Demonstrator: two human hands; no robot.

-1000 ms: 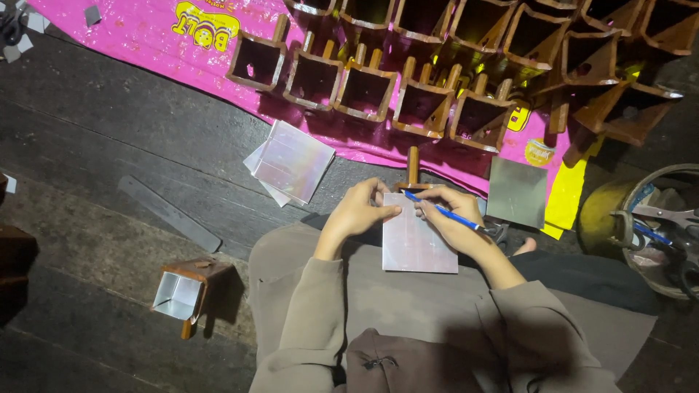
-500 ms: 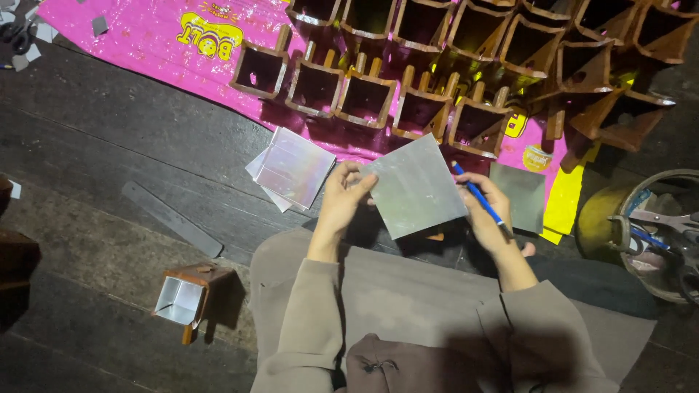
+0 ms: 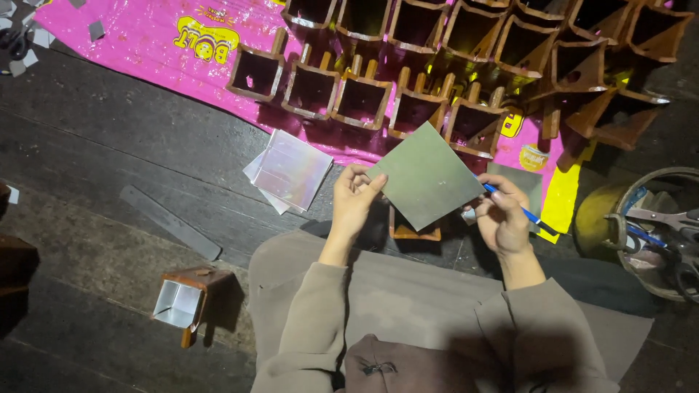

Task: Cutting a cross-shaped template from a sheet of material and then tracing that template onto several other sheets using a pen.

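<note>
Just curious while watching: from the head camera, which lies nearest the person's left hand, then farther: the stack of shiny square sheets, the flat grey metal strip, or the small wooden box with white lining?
1. Stack of shiny square sheets, just left of the left hand.
2. Flat grey metal strip, farther left.
3. Small wooden box with white lining, lower left, farthest.

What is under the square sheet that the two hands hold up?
Below the square sheet, between the left hand and the right hand, the lower edge of a small wooden box shows on the dark floor. The sheet covers the rest of the box.
</note>
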